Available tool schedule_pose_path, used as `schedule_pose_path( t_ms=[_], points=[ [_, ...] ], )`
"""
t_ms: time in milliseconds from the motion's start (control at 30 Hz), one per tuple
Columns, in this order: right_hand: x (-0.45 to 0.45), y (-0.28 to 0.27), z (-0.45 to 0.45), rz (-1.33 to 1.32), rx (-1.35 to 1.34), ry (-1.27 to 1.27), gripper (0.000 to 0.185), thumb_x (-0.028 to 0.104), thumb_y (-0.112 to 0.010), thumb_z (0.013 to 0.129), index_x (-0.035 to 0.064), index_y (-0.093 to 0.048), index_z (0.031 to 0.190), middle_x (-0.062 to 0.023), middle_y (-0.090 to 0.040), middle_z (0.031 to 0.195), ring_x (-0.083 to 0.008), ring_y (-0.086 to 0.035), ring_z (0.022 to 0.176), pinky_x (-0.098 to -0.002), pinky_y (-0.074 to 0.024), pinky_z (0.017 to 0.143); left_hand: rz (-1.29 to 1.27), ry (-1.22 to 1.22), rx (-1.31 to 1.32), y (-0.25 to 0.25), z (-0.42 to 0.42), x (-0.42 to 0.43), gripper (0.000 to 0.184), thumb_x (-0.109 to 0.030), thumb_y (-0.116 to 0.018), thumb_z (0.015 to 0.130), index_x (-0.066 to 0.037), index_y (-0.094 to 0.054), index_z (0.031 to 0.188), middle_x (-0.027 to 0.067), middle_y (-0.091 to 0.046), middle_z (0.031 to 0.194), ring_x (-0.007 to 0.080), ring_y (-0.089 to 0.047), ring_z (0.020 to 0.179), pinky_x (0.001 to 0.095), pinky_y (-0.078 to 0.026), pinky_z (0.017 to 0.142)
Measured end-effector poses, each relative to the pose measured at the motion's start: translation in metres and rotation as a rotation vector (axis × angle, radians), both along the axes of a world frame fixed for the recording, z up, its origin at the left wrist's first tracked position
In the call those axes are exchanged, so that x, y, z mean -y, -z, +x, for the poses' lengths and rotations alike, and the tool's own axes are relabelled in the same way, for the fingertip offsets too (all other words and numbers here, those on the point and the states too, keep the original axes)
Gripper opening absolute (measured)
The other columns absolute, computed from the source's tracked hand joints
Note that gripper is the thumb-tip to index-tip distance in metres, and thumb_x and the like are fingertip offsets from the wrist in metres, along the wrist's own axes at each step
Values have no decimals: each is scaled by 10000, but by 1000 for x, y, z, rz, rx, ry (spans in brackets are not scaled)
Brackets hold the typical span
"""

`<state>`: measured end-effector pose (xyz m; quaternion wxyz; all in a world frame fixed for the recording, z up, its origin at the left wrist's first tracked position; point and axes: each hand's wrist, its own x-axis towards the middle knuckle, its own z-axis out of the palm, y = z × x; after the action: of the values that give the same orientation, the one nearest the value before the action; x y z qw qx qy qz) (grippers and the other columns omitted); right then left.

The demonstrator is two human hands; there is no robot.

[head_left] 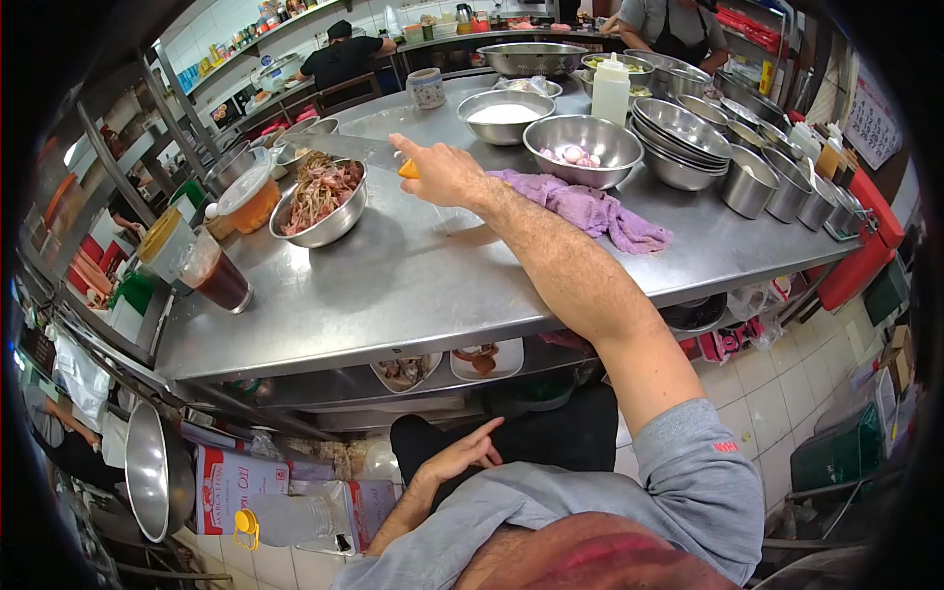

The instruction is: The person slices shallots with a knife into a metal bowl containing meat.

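Note:
My right hand reaches across the steel table and is closed on the orange handle of a knife, its index finger stretched forward. The broad blade points left, behind a steel bowl of shredded meat. My left hand is low, by my dark-clad leg, with its fingers apart and holding nothing. A crumpled purple cloth lies right of my right wrist, in front of a steel bowl with pieces of purple onion.
On the table's left are a tub of orange liquid and a cup of dark liquid. Stacked bowls, a white squeeze bottle and metal containers fill the right. Two other people work at the back.

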<state>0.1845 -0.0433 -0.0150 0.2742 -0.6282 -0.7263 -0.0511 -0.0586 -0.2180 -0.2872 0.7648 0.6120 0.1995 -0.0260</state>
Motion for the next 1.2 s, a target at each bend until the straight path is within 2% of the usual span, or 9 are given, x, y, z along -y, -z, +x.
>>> schedule_pose_path(
  t_ms=[233, 433, 500, 567, 667, 833, 933, 1133, 1200],
  points=[
    [2, 0, 0, 5, -18, 0, 708, 291, -628, 794, 210, -271, 1400, -201, -642, 939, -366, -618, 888, -464, -494, 793, 40, 168, -76, 24, 3, 13, 790, -626, -383, 882, -152, -136, 1463, 44, -556, 890, 123, -492, 787, 247, -385, 738],
    [-4, 4, 2, 18, -12, -2, 678, 283, -633, 803, 210, -299, 1389, -208, -650, 855, -383, -626, 800, -471, -494, 709, -129, -23, -145, 9, -19, -3, 830, -629, -398, 873, -112, -114, 1457, 98, -597, 956, 179, -565, 936, 288, -432, 838],
    [-9, 7, 2, 26, 6, 13, 674, 286, -626, 808, 222, -294, 1391, -187, -657, 881, -375, -628, 808, -468, -492, 712, 61, 5, -227, 22, -33, -19, 787, -497, -531, 878, -84, -167, 1441, 134, -605, 1018, 205, -606, 920, 324, -493, 803],
    [-9, 5, 0, 40, 35, 6, 650, 302, -603, 821, 226, -298, 1389, -187, -655, 885, -372, -625, 828, -471, -483, 728, 594, 107, -231, -22, -41, -34, 678, -365, -609, 865, -50, -314, 1388, 134, -607, 1018, 175, -618, 864, 293, -502, 768],
    [-1, -2, -5, -24, 53, 32, 623, 296, -575, 831, 222, -291, 1380, -196, -636, 977, -379, -607, 911, -489, -469, 792, 726, -141, 74, -136, -43, -50, 469, -182, -652, 830, -28, -495, 1245, 110, -622, 981, 151, -614, 822, 286, -505, 740],
    [-4, 4, -7, -17, 89, 64, 606, 286, -548, 845, 216, -278, 1384, -195, -631, 1003, -379, -600, 936, -488, -466, 798, 1424, -623, 231, -264, -52, -112, 213, -57, -559, 835, -19, -596, 1041, 89, -627, 866, 165, -597, 774, 285, -470, 697],
    [-7, 5, -8, -82, 55, 140, 593, 279, -538, 844, 199, -295, 1379, -199, -628, 1012, -379, -598, 951, -485, -463, 817, 1567, -763, 55, -299, -45, -190, 225, -39, -478, 805, 13, -614, 977, 202, -636, 906, 329, -620, 846, 361, -479, 753],
    [-9, 10, 10, -233, -28, 214, 493, 230, -524, 826, 129, -402, 1293, -205, -615, 1060, -376, -586, 999, -490, -459, 853, 1720, -259, -738, -314, -18, -295, 206, -62, -532, 719, -37, -667, 872, 201, -647, 846, 333, -637, 818, 426, -499, 743],
    [-2, 8, 7, -249, 15, 241, 434, 196, -511, 823, 112, -438, 1243, -201, -613, 1066, -373, -586, 1000, -482, -457, 861, 1680, -172, -679, -306, -8, -323, 253, -83, -554, 705, -27, -655, 930, 199, -646, 906, 333, -627, 876, 416, -493, 768]
  ],
)
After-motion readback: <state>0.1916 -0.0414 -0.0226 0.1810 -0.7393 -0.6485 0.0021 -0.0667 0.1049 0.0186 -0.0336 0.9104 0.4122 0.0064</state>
